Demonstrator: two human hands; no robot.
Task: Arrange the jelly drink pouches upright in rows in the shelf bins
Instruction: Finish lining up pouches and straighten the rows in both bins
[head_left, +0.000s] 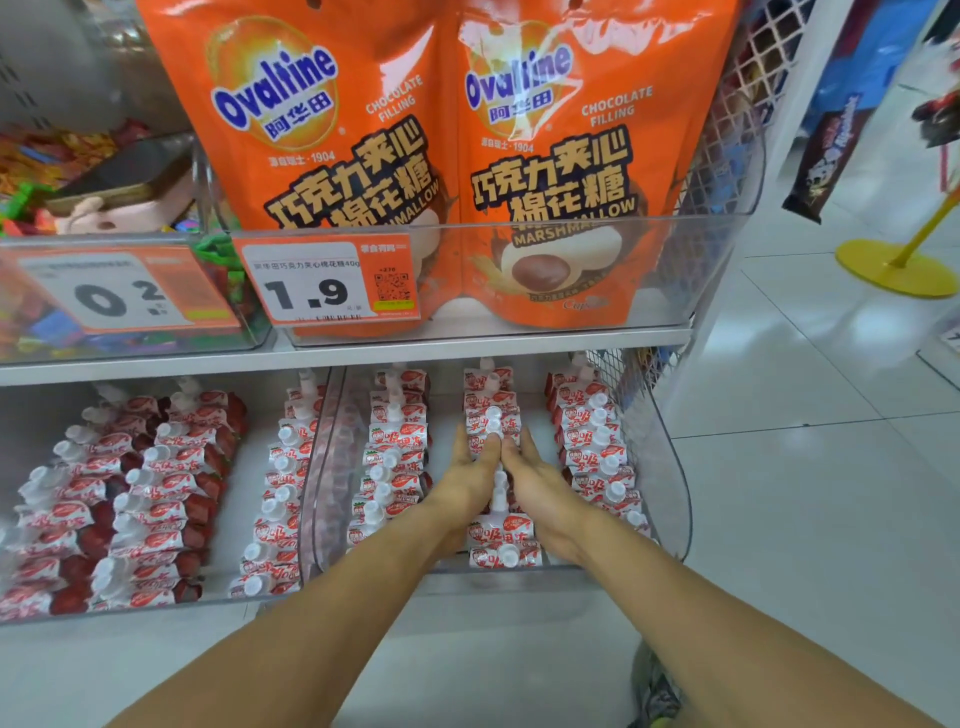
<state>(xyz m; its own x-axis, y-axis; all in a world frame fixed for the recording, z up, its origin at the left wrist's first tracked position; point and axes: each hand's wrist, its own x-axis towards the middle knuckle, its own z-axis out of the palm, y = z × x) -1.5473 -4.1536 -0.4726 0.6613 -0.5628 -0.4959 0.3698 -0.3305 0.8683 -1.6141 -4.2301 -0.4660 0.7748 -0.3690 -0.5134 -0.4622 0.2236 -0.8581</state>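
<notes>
Red-and-white jelly drink pouches with white caps stand in rows in two clear shelf bins. The right bin holds three rows: left row, middle row, right row. My left hand and my right hand lie flat against either side of the middle row, fingers stretched forward, thumbs meeting over a cap. Pouches between the palms are partly hidden. The left bin holds three more rows of pouches.
Above, a clear bin holds orange Ovaltine marshmallow bags with a price tag. A candy bin sits upper left. A wire mesh panel closes the shelf's right end. A yellow stand base rests on the tiled floor.
</notes>
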